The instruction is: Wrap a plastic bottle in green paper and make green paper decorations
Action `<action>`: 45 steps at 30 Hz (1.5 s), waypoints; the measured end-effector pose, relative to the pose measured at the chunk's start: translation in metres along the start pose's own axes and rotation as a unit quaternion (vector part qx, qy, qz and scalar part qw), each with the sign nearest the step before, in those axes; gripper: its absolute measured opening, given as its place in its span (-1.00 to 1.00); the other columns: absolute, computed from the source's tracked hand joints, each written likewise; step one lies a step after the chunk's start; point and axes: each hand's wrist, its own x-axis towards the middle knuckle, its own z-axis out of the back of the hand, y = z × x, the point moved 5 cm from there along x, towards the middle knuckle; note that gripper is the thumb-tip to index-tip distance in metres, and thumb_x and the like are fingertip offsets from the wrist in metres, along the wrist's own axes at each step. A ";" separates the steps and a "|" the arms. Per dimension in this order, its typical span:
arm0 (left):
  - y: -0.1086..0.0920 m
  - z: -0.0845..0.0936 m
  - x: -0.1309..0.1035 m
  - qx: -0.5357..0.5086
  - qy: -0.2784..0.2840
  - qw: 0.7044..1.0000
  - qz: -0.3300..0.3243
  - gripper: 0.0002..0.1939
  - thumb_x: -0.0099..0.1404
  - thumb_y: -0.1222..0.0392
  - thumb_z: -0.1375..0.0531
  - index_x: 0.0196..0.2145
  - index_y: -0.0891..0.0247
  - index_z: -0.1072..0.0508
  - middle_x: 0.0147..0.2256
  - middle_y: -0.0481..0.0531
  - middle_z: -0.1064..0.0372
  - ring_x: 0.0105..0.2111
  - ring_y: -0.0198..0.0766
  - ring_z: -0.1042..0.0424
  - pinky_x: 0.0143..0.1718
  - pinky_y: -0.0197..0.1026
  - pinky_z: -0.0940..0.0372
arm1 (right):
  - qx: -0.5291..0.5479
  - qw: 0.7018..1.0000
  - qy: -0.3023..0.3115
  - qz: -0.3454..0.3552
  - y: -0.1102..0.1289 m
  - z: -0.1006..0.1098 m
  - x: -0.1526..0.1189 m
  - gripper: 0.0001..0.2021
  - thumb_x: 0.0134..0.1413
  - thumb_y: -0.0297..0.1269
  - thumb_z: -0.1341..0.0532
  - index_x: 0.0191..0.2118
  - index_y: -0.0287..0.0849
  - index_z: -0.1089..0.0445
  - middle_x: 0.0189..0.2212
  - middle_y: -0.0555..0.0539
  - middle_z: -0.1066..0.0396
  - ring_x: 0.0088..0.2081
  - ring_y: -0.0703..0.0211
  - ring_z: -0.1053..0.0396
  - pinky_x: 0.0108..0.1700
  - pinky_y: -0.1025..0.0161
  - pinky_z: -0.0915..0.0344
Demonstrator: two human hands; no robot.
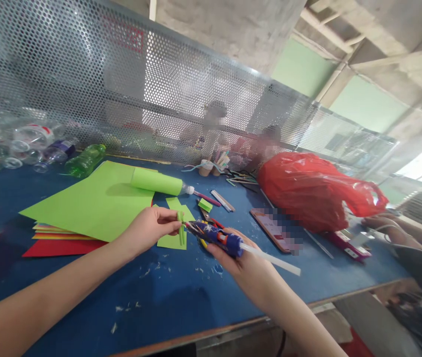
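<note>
Between the fingertips of my left hand [154, 227] is a small folded strip of green paper [181, 229]. My right hand [242, 255] is wrapped round a blue glue gun [216, 237], a white glue stick [273, 260] poking out of its back. The nozzle points left, close to the strip; whether they touch I cannot tell. Cut green paper pieces [171, 240] lie on the table beneath. Behind my hands are scissors [206, 215], partly hidden, with a small green folded piece [205, 205] on them. A bottle wrapped in green paper [158, 182] rests on its side on stacked coloured sheets [95, 198].
Plastic bottles [32, 141] crowd the back left of the blue table [151, 307]. A phone [273, 230] and a red plastic bag [303, 188] are to the right. Behind stands a perforated metal screen [181, 84]. Another person's hand [385, 225] is at the far right.
</note>
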 end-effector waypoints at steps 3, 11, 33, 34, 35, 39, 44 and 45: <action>0.000 -0.001 0.000 -0.008 0.005 1.000 0.001 -0.79 0.03 0.15 -0.26 -0.37 0.29 -0.56 -0.46 -0.01 -0.47 -0.40 -0.25 -0.42 -0.20 -0.13 -0.32 | 0.001 1.000 0.004 -0.002 0.002 0.001 0.003 -0.70 0.17 -0.09 -0.10 -0.16 -0.14 -0.46 -0.22 -0.11 -0.51 -0.13 0.02 -0.43 -0.09 0.14 -0.34; 0.001 -0.002 -0.001 -0.029 0.001 1.000 0.002 -0.79 0.01 0.19 -0.27 -0.35 0.29 -0.57 -0.47 -0.03 -0.47 -0.43 -0.29 -0.42 -0.21 -0.16 -0.33 | -0.016 1.000 0.022 -0.012 0.003 0.003 0.009 -0.69 0.18 -0.10 -0.07 -0.15 -0.16 -0.45 -0.15 -0.16 -0.49 -0.08 -0.03 -0.41 -0.07 0.12 -0.33; 0.001 0.002 -0.002 -0.078 -0.051 0.996 0.014 -0.79 0.00 0.33 -0.30 -0.37 0.26 -0.37 -0.50 -0.10 -0.46 -0.45 -0.30 -0.47 -0.27 -0.16 -0.34 | -0.030 0.999 0.012 0.001 0.005 0.005 0.004 -0.69 0.18 -0.10 -0.07 -0.18 -0.18 -0.45 -0.20 -0.14 -0.50 -0.13 -0.01 -0.43 -0.09 0.15 -0.34; 0.000 0.001 -0.002 -0.075 -0.051 0.996 0.015 -0.80 0.00 0.33 -0.30 -0.39 0.26 -0.37 -0.50 -0.10 -0.45 -0.45 -0.29 -0.47 -0.27 -0.16 -0.34 | -0.032 0.999 0.013 0.002 0.005 0.006 0.005 -0.69 0.18 -0.10 -0.07 -0.19 -0.18 -0.45 -0.20 -0.14 -0.50 -0.12 -0.01 -0.43 -0.08 0.14 -0.34; 0.000 0.001 -0.001 -0.074 -0.050 0.996 0.018 -0.80 0.00 0.34 -0.29 -0.39 0.26 -0.37 -0.50 -0.10 -0.45 -0.45 -0.29 -0.47 -0.26 -0.16 -0.34 | -0.034 0.999 0.014 0.005 0.006 0.006 0.006 -0.70 0.19 -0.10 -0.07 -0.20 -0.18 -0.45 -0.21 -0.15 -0.50 -0.12 -0.01 -0.43 -0.08 0.14 -0.34; 0.000 -0.001 -0.001 -0.073 -0.043 0.996 0.028 -0.80 0.01 0.36 -0.29 -0.38 0.27 -0.36 -0.52 -0.11 -0.44 -0.47 -0.31 -0.46 -0.27 -0.16 -0.34 | -0.035 0.999 0.013 0.012 0.007 0.006 0.010 -0.72 0.18 -0.11 -0.09 -0.21 -0.18 -0.45 -0.21 -0.15 -0.49 -0.13 -0.01 -0.42 -0.09 0.13 -0.34; -0.001 -0.001 -0.002 -0.077 -0.037 0.996 0.024 -0.79 0.01 0.36 -0.29 -0.37 0.28 -0.36 -0.50 -0.10 -0.44 -0.46 -0.33 -0.45 -0.27 -0.18 -0.34 | -0.037 0.999 0.011 0.012 0.008 0.009 0.010 -0.73 0.18 -0.12 -0.10 -0.21 -0.18 -0.45 -0.23 -0.14 -0.49 -0.15 0.00 -0.43 -0.10 0.13 -0.34; -0.001 -0.001 -0.002 -0.078 -0.037 0.996 0.022 -0.79 0.01 0.36 -0.29 -0.37 0.28 -0.36 -0.50 -0.10 -0.44 -0.46 -0.32 -0.45 -0.27 -0.18 -0.34 | -0.035 0.999 0.013 0.016 0.009 0.009 0.009 -0.73 0.18 -0.13 -0.09 -0.20 -0.18 -0.45 -0.24 -0.13 -0.49 -0.15 0.01 -0.43 -0.09 0.14 -0.34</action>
